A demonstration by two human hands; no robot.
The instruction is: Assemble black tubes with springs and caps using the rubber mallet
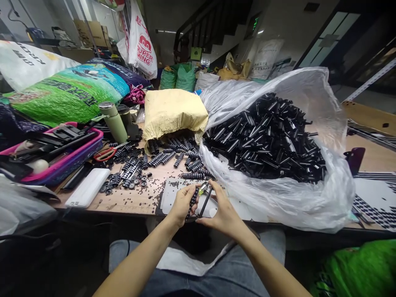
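Observation:
My left hand is closed around a ribbed black stick with white markings. My right hand pinches a slim, glossy black rod between thumb and fingers, tilted beside the ribbed stick. Between the hands is a shiny piece with a yellowish clear part; its kind and which hand holds it I cannot make out. Both hands are over the front edge of the table, above a pale flat board. Similar ribbed sticks lie in a pile beyond them.
A large clear plastic bag full of black tubular parts takes up the right. A yellow sack stands behind the sticks. Leftward are red-handled scissors, a white power bank, a green flask and a pink basket.

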